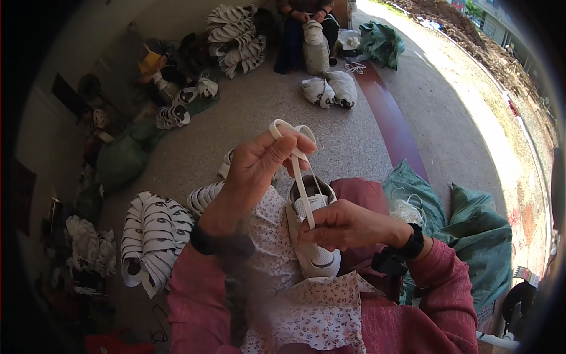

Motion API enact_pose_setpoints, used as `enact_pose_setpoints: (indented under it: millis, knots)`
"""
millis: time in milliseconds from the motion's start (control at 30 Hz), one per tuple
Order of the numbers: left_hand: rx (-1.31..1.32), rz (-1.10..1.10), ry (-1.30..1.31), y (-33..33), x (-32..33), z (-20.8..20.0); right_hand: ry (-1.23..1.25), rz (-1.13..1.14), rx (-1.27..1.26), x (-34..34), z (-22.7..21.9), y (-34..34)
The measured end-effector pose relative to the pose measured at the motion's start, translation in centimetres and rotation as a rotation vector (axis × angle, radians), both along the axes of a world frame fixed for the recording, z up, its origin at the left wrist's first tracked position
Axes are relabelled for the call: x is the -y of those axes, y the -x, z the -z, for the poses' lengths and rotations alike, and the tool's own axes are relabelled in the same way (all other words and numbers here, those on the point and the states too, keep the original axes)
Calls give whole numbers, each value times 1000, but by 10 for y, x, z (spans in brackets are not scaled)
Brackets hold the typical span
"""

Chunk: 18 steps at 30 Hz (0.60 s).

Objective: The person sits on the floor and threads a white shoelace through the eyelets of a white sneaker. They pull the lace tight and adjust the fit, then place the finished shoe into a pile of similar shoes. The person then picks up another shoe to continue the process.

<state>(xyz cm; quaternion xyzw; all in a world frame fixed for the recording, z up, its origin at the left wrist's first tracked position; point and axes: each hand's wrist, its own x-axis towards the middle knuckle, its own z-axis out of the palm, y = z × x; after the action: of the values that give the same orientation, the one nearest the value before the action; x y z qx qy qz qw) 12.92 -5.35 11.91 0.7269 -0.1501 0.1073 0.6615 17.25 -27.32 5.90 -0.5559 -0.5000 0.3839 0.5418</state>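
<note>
A white sneaker [315, 256] lies on my lap, toe toward me, on a flowered apron [306, 307]. My left hand [256, 168] is raised above it and pinches a flat white shoelace [300, 177], which loops over the fingers and runs down to the shoe. My right hand [345, 227] rests on the sneaker's upper and grips the lace's lower end at the eyelets. Both wrists carry dark bands.
Stacks of white shoe uppers [153, 239] lie on the floor to my left, more [236, 38] at the back. Another seated person [309, 32] holds a white bundle. Green sacks [471, 230] with laces sit to my right. Two white bundles [330, 91] lie ahead.
</note>
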Motion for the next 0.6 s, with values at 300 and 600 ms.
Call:
enact_pose_setpoints:
  millis: [300, 600]
  knots:
    - [-387, -496, 418, 98, -75, 77, -188, 379, -796, 70, 3, -107]
    - [-575, -529, 693, 156, -67, 135, -92, 807, -672, 129, 59, -139]
